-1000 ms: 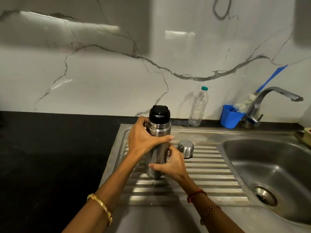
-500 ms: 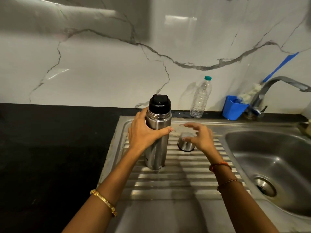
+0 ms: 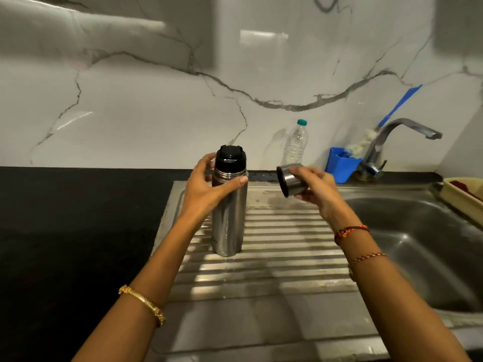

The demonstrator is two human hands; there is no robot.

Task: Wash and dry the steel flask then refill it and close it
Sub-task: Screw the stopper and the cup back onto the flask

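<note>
While the left hand wraps the upright flask, the right hand's grip holds the tilted steel cap.

One head-worn wide-angle view looks forward and down, close over the sink's drainboard toward the marble wall.
</note>
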